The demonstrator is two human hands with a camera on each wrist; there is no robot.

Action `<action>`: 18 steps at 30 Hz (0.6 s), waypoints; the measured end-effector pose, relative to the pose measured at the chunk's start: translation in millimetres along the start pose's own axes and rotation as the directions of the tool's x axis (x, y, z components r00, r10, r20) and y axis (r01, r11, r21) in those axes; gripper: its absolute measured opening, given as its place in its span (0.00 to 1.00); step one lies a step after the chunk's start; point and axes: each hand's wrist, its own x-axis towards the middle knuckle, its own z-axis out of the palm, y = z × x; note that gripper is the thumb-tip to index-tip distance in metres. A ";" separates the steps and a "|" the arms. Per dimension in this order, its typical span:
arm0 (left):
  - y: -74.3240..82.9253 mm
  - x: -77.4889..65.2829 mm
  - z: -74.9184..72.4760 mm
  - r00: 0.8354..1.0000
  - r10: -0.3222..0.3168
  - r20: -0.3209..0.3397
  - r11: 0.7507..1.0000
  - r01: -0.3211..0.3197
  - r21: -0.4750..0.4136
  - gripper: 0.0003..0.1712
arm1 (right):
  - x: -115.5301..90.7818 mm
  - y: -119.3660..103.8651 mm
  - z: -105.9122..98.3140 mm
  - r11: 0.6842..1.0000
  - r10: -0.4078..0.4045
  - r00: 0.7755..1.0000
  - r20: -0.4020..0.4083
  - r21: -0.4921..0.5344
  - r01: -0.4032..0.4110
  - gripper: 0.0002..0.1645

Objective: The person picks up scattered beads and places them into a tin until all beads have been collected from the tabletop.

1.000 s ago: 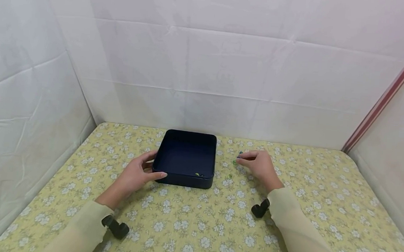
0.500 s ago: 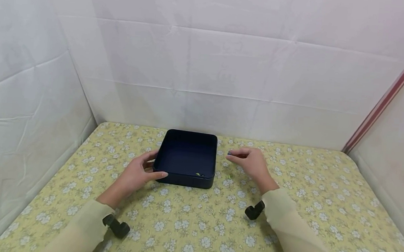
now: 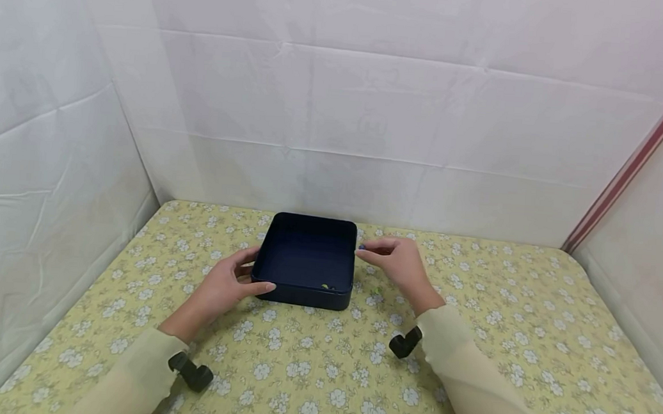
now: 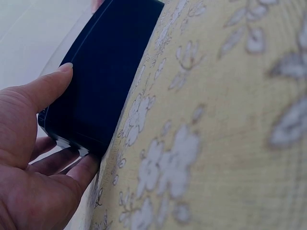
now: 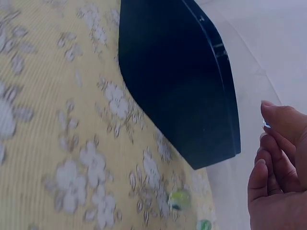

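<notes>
Near edge, head view: left hand [image 3: 223,287] braces the near-left corner of the dark blue tray [image 3: 306,259], thumb laid along the front wall, fingers curled round the side; the left wrist view confirms skin touching the wall. Keep that brace firm and low so the tray does not slide on the flowered cloth [image 3: 354,375]. Right hand [image 3: 398,267] hovers just beside the tray's right rim, fingertips pinching a small blue bead [image 3: 361,246]. Judgement: carry the pinch well over the rim before letting go, release low, or the bead may bounce out. Two small green beads [image 5: 180,199] lie loose on the cloth near the tray's right wall. Inside the tray, a yellowish speck [image 3: 324,286] by the near wall; its kind is hard to make out. The pinched bead is mostly hidden by the fingers in the right wrist view.
</notes>
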 end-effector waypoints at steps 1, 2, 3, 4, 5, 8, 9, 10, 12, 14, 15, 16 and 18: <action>0.1 0.1 0.0 1.000 -0.003 -0.001 1.000 0.003 -0.001 0.55 | 0.3 -1.4 1.2 1.000 -0.005 1.000 0.000 -0.005 0.005 0.20; 0.2 0.1 0.0 1.000 -0.005 -0.001 1.000 0.005 -0.001 0.55 | 0.7 -2.9 2.7 1.000 -0.011 1.000 0.003 -0.006 0.011 0.20; 0.1 0.2 -0.1 1.000 -0.007 -0.001 1.000 0.007 -0.003 0.55 | 0.7 -4.3 4.2 1.000 -0.020 1.000 0.005 -0.003 0.020 0.20; 0.1 0.2 -0.1 1.000 -0.008 -0.001 1.000 0.008 -0.002 0.55 | 1.0 -5.8 5.8 1.000 -0.025 1.000 0.005 -0.005 0.025 0.20; 0.0 0.2 -0.1 1.000 -0.009 -0.002 1.000 0.009 -0.002 0.55 | 1.7 -7.2 7.3 1.000 -0.030 1.000 0.009 -0.002 0.030 0.20; 0.0 0.3 -0.3 1.000 -0.010 -0.005 1.000 0.010 0.004 0.55 | 3.2 -10.8 12.2 0.999 -0.045 0.999 0.027 0.017 0.045 0.21; 0.0 0.4 -0.3 1.000 -0.009 -0.006 1.000 0.009 0.006 0.55 | 3.9 -11.7 13.7 0.999 -0.048 0.998 0.030 0.023 0.047 0.21; 0.0 0.5 -0.3 1.000 -0.008 -0.006 1.000 0.008 0.009 0.55 | 4.6 -12.7 15.1 0.998 -0.049 0.998 0.033 0.029 0.048 0.22; -0.1 0.8 -0.3 1.000 -0.007 -0.006 1.000 0.007 0.009 0.55 | 5.8 -14.2 17.6 0.998 -0.054 0.998 0.041 0.039 0.053 0.22; -0.3 1.1 -0.3 1.000 -0.007 -0.004 1.000 0.007 0.006 0.55 | 6.7 -15.8 19.7 0.998 -0.058 0.997 0.047 0.039 0.057 0.23; -0.5 1.2 -0.3 1.000 -0.007 -0.003 1.000 0.007 0.004 0.55 | 7.1 -16.8 20.7 0.998 -0.062 0.997 0.049 0.036 0.060 0.23; -0.6 1.3 -0.4 1.000 -0.007 -0.002 1.000 0.007 0.001 0.55 | 7.4 -18.0 21.8 0.997 -0.065 0.997 0.050 0.033 0.063 0.23; -0.9 1.3 -0.4 1.000 -0.007 -0.001 1.000 0.007 -0.006 0.56 | 8.2 -20.3 24.0 0.997 -0.069 0.996 0.052 0.027 0.068 0.22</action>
